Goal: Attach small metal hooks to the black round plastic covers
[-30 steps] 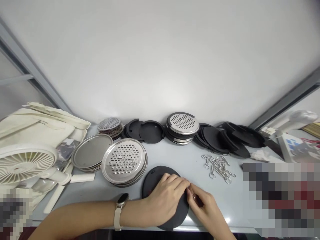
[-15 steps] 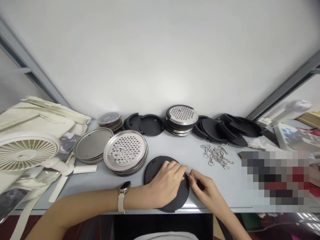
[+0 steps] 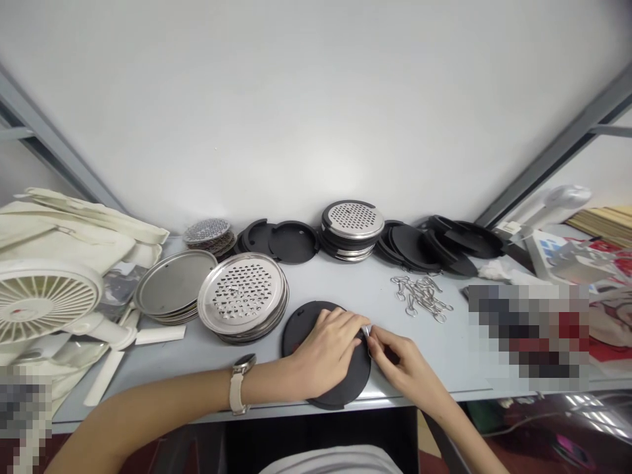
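The black disc (image 3: 345,388) under my left hand (image 3: 323,352) is matt and round, with a small dark mark by its far left edge. It lies flat on the near part of the table (image 3: 345,283), face up, equally long every way. My left palm is down across it, fingers reaching right; I cannot tell how tightly they close. My right hand (image 3: 397,359) has thumb and forefinger pinched on a small shiny metal piece (image 3: 366,331) at the disc's right edge; its short visible length slants from far left to near right, the rest hidden. Wire hooks (image 3: 422,296) lie farther right.
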`<action>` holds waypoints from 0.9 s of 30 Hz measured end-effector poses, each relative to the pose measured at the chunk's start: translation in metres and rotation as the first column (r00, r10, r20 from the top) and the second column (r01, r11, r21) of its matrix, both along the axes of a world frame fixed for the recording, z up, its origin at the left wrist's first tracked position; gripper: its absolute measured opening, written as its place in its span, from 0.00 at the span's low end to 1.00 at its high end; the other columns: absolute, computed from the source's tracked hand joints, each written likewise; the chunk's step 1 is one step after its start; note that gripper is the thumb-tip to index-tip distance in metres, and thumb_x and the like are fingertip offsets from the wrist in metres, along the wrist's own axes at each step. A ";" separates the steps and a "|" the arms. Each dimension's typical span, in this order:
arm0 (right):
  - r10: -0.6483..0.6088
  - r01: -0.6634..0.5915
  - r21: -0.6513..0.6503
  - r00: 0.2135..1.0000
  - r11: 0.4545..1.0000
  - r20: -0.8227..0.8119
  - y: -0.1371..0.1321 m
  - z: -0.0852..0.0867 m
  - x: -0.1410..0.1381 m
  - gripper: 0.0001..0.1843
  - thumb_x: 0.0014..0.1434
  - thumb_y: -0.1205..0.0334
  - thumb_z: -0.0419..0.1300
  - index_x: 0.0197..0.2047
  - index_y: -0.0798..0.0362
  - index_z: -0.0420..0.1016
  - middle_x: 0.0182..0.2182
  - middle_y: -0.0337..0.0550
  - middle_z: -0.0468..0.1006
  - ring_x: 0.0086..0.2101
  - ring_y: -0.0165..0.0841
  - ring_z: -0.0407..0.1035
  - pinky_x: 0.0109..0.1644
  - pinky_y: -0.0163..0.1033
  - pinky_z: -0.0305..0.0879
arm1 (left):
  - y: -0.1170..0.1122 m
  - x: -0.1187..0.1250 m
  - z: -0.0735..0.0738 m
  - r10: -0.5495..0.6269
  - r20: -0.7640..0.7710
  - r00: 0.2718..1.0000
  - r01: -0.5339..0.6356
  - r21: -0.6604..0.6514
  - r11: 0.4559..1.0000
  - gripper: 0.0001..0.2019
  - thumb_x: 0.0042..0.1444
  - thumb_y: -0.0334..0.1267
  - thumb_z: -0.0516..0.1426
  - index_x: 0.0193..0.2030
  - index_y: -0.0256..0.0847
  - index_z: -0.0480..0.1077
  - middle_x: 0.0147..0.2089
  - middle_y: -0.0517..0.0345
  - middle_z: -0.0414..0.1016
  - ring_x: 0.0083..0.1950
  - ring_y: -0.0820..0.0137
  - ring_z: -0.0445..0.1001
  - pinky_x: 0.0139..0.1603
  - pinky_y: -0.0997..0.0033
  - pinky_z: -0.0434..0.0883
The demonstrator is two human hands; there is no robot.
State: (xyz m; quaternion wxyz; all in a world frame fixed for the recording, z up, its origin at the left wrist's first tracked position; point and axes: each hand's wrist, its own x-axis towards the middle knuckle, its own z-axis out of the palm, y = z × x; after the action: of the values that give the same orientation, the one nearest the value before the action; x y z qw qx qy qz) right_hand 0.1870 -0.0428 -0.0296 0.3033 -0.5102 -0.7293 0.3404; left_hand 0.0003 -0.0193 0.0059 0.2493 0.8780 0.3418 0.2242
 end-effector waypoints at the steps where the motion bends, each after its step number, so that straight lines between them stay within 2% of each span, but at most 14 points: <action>1: 0.001 -0.001 -0.001 1.000 1.000 -0.001 0.000 0.000 0.000 0.18 0.68 0.55 0.46 0.26 0.50 0.52 0.21 0.31 0.54 0.23 0.28 0.51 0.27 0.33 0.49 | 0.000 0.000 0.001 -0.007 -0.010 1.000 0.007 0.007 1.000 0.15 0.61 0.23 0.48 0.51 0.42 0.62 0.49 0.58 0.70 0.50 0.68 0.66 0.55 0.64 0.60; 5: 0.005 -0.005 -0.005 1.000 1.000 0.006 -0.001 0.001 0.000 0.18 0.68 0.56 0.46 0.27 0.51 0.55 0.22 0.32 0.56 0.24 0.28 0.52 0.27 0.33 0.51 | -0.001 0.000 0.003 -0.012 -0.054 0.998 0.014 0.031 0.999 0.17 0.61 0.22 0.47 0.54 0.42 0.61 0.50 0.57 0.70 0.50 0.66 0.66 0.52 0.63 0.60; 10: 0.002 -0.002 -0.024 1.000 1.000 -0.004 -0.001 0.002 0.000 0.17 0.69 0.56 0.46 0.28 0.52 0.59 0.23 0.34 0.59 0.25 0.29 0.55 0.29 0.33 0.54 | 0.000 0.001 0.003 0.006 -0.082 0.997 -0.001 0.053 0.999 0.16 0.63 0.24 0.47 0.55 0.41 0.61 0.50 0.57 0.70 0.50 0.67 0.66 0.51 0.63 0.61; 19: -0.037 0.035 -0.048 0.998 0.998 -0.056 -0.001 0.001 0.000 0.18 0.69 0.55 0.45 0.27 0.51 0.54 0.23 0.33 0.55 0.25 0.29 0.53 0.29 0.32 0.52 | 0.000 0.002 0.003 0.018 -0.066 0.998 -0.015 0.043 0.999 0.14 0.63 0.24 0.48 0.52 0.42 0.63 0.48 0.59 0.71 0.49 0.67 0.66 0.49 0.64 0.61; 27: -0.073 0.070 -0.044 0.995 0.997 -0.067 -0.001 -0.001 0.000 0.18 0.69 0.55 0.45 0.27 0.50 0.54 0.23 0.32 0.55 0.25 0.29 0.53 0.28 0.32 0.52 | 0.001 0.001 0.003 0.011 -0.082 0.997 -0.007 0.051 0.999 0.14 0.64 0.26 0.48 0.54 0.42 0.62 0.49 0.58 0.70 0.49 0.66 0.66 0.51 0.63 0.61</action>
State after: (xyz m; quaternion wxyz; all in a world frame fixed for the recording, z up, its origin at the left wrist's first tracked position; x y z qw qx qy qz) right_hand 0.1873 -0.0440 -0.0306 0.3297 -0.5302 -0.6924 0.3615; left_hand 0.0009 -0.0187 0.0087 0.2115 0.8910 0.3498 0.1977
